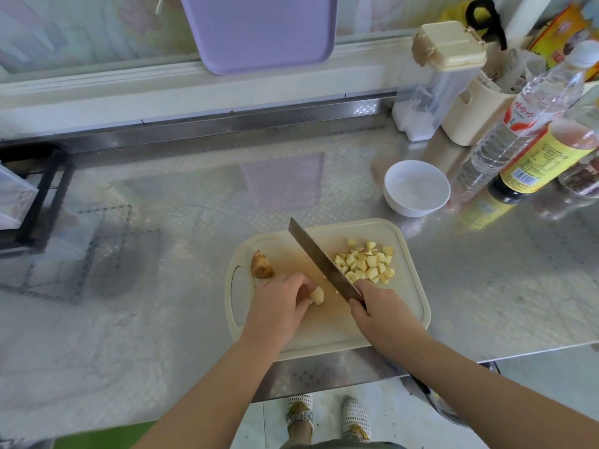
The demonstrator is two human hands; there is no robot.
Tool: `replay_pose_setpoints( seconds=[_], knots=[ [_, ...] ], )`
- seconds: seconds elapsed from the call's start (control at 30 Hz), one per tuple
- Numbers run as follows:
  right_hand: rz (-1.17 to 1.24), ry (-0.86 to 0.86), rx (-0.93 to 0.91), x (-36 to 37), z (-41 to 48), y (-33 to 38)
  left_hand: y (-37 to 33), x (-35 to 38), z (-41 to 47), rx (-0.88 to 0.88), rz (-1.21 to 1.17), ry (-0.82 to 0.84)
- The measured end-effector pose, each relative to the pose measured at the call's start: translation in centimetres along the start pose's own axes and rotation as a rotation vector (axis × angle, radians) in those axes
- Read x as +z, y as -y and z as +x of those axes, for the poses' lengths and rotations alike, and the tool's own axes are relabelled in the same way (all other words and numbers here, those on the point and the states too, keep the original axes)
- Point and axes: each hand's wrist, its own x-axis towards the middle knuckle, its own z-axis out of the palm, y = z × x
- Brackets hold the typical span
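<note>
On the board (327, 322), the left hand (278, 306) pinches an apple piece (317, 295). The right hand (382, 311) grips the knife (321, 259), blade toward eleven o'clock. Cubes (366, 262) lie at two o'clock.

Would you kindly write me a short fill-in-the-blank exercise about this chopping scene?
1. The right hand grips a ____ by its handle.
2. The left hand holds an apple chunk on the cream ____.
3. The diced apple is piled to the ____ of the blade.
4. Farther back on the steel counter stands a ____ bowl.
Missing words: knife; cutting board; right; white.
</note>
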Motion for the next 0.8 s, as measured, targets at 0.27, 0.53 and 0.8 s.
replay_pose_setpoints(
  seconds=[0.27,0.53,0.8],
  knots=[
    [-0.043,0.059,-0.065,0.4,-0.8,0.1,-0.7,1.5,-0.7,-0.088,0.136,-0.068],
    [-0.07,0.056,-0.069,1.1,-0.7,0.1,-0.6,1.7,-0.3,-0.083,0.148,-0.061],
    [-0.098,0.081,-0.059,1.2,-0.2,0.3,-0.4,1.7,-0.2,-0.063,0.132,-0.069]
  ],
)
